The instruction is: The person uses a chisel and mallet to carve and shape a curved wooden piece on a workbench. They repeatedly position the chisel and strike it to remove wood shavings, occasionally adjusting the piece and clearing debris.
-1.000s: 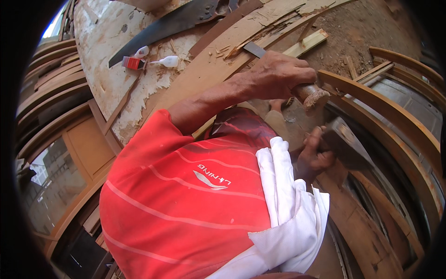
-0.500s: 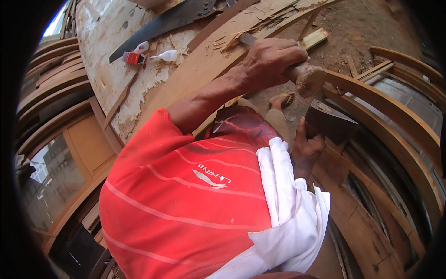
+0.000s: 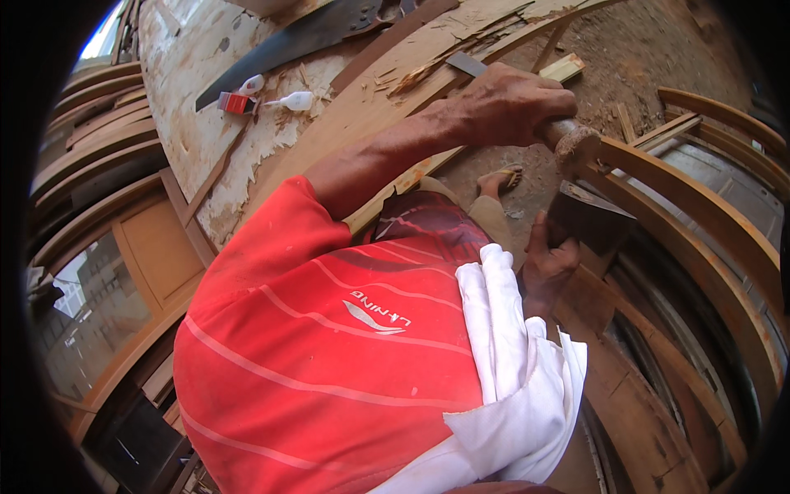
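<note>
i see left hand (image 3: 524,107) wrapped round chisel (image 3: 566,138) | right hand (image 3: 550,265) gripping dark hatchet (image 3: 587,219) | chipping looks partial: board (image 3: 350,123) splintered farther off, smooth and seemingly uncut nearer

Chest lettering: on your red striped shirt (image 3: 329,362), you wear one short printed word (image 3: 381,307) in pale capitals, inverted in this view, with a pale, curved, pointed emblem (image 3: 372,323) just beside it. Both stand well below and to the left of your left fingers (image 3: 559,104), and left of and slightly below your right fingers (image 3: 539,232), apart from each.
</note>
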Demonstrator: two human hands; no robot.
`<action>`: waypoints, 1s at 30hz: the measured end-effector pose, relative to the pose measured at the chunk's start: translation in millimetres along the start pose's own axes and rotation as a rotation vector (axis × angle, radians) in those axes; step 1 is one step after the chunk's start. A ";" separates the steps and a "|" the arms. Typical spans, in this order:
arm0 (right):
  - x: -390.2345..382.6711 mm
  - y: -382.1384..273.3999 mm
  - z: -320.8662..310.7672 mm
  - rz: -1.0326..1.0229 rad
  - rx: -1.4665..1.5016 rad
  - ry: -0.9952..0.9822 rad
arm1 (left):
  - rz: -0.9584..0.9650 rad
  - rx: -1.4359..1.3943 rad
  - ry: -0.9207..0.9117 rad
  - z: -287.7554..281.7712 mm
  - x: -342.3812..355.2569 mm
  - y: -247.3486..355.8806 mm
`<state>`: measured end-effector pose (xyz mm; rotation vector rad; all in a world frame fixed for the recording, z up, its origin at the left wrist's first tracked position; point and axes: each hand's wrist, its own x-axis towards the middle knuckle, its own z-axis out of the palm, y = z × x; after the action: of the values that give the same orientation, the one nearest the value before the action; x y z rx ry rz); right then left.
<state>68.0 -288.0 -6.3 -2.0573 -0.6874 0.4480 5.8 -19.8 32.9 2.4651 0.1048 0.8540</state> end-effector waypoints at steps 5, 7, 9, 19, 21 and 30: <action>2.7 4.1 0.0 -0.010 -0.007 0.004 | -0.007 -0.020 0.005 -1.5 6.1 -3.4; 3.8 3.5 0.1 0.010 -0.004 -0.002 | -0.012 -0.016 0.004 -1.8 8.1 -3.4; 4.5 1.9 0.4 0.042 0.024 -0.013 | -0.014 -0.015 0.001 -1.9 8.9 -3.2; 19.6 -64.5 3.8 -0.166 0.228 0.241 | -0.042 -0.051 -0.032 -3.7 9.6 -6.5; 32.5 -45.9 5.2 -0.269 0.037 0.093 | -0.042 -0.053 -0.039 -3.0 7.7 -7.8; 35.7 -65.4 2.7 -0.103 0.107 0.081 | -0.006 -0.023 -0.003 -4.7 3.9 -11.8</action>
<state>74.9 -234.8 45.6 -1.9190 -0.7022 0.3329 7.3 -6.6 32.3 2.4433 0.1005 0.8442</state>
